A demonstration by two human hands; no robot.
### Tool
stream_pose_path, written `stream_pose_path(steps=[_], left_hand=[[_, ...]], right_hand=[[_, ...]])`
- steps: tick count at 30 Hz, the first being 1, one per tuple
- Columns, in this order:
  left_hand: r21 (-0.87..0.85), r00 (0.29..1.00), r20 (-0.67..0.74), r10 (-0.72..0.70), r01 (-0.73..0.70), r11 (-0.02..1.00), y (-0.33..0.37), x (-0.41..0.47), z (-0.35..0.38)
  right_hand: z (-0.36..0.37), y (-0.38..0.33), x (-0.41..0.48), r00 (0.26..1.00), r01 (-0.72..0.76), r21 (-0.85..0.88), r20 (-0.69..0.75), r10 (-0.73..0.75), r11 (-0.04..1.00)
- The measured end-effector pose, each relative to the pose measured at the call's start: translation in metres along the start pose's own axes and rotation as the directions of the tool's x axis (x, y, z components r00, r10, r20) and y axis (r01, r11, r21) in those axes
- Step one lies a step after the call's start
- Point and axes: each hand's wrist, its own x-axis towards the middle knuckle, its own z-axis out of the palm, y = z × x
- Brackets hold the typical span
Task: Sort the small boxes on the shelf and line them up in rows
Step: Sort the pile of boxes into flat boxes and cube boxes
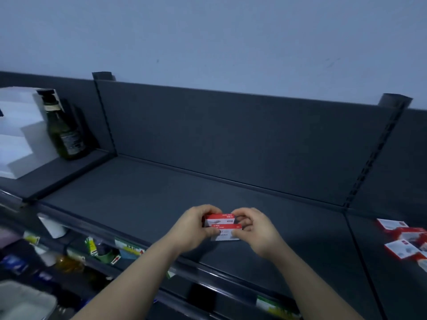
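Two small red-and-white boxes sit one behind the other on the dark grey shelf (138,195), near its front edge. The rear box (220,219) stands just behind the front box (226,232). My left hand (196,227) grips their left ends and my right hand (256,229) grips their right ends, fingers curled round both. A loose heap of several more red-and-white boxes (402,239) lies on the neighbouring shelf section at the far right.
A dark green bottle (63,132) and stacked white blocks (18,132) stand on the shelf section at the left. A slotted upright (374,153) divides the middle and right sections. Lower shelves at bottom left hold assorted goods and price tags (129,249).
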Motion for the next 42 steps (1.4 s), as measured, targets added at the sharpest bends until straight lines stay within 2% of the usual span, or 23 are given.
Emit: stream_pose_path(steps=[8, 13, 17, 22, 27, 31, 37, 42], left_hand=[[0.042, 0.985, -0.130, -0.109, 0.115, 0.992, -0.057, 0.039, -0.054], [0.101, 0.970, -0.205, -0.127, 0.150, 0.983, -0.092, 0.056, -0.081], [0.106, 0.954, -0.246, -0.174, 0.205, 0.973, -0.117, 0.067, -0.101], [0.159, 0.957, -0.251, -0.143, 0.187, 0.969, -0.141, 0.080, -0.127], [0.227, 0.976, -0.185, -0.111, 0.152, 0.962, -0.163, 0.090, -0.144], [0.269, 0.990, -0.137, -0.042, 0.078, 0.960, -0.171, 0.090, -0.150], [0.391, 0.979, -0.133, 0.152, -0.089, 0.916, -0.151, 0.092, -0.148], [0.426, 0.940, -0.104, 0.325, -0.253, 0.869, -0.113, 0.090, -0.132]], right_hand=[[0.060, -0.010, 0.080, 0.998, 0.006, 0.119, 0.060, -0.014, 0.993], [0.097, -0.010, 0.122, 1.000, -0.023, 0.123, 0.011, 0.022, 0.992], [0.118, -0.013, 0.148, 0.999, -0.041, 0.081, -0.015, 0.043, 0.996], [0.143, -0.020, 0.162, 0.991, -0.047, 0.019, -0.121, 0.049, 0.999], [0.163, -0.030, 0.172, 0.987, -0.072, -0.138, -0.151, 0.051, 0.988], [0.167, -0.037, 0.166, 0.981, -0.076, -0.153, -0.187, 0.047, 0.985], [0.147, -0.043, 0.142, 0.972, -0.066, -0.468, -0.231, -0.050, 0.882], [0.117, -0.043, 0.107, 0.946, -0.132, -0.578, -0.315, -0.071, 0.805]])
